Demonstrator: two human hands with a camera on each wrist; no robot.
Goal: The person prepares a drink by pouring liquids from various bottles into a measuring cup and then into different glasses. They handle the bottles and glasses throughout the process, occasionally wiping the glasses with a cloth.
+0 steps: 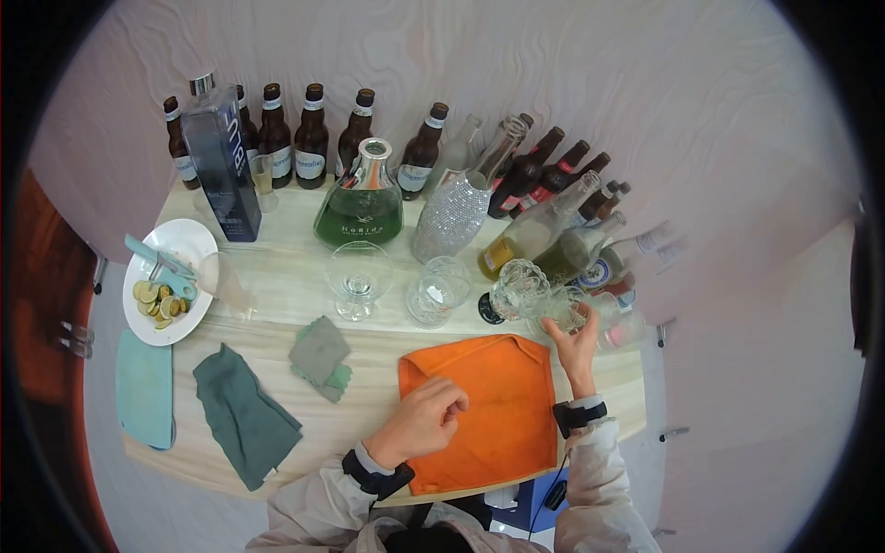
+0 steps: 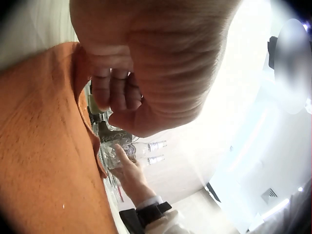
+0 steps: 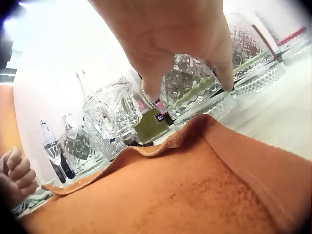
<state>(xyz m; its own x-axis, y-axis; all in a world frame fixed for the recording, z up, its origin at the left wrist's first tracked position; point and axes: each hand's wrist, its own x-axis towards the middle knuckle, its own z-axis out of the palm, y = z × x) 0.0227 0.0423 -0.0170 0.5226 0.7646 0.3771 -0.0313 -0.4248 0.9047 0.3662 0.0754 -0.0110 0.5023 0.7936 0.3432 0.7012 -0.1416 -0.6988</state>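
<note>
A pale wooden table (image 1: 277, 276) carries a far row of bottles, with a flat orange cloth (image 1: 489, 405) at its near edge; left of that cloth lie a dark green cloth (image 1: 244, 415) and a small grey cloth (image 1: 320, 355), and a white plate (image 1: 175, 244) sits at the far left; the left hand (image 1: 426, 417) rests on the orange cloth's left edge, fingers curled into a loose fist and holding nothing; the right hand (image 1: 573, 339) reaches past the cloth's far right corner, its fingers wrapped round a cut-glass tumbler (image 1: 564, 311) standing on the table, just right of another crystal glass (image 1: 518, 288).
</note>
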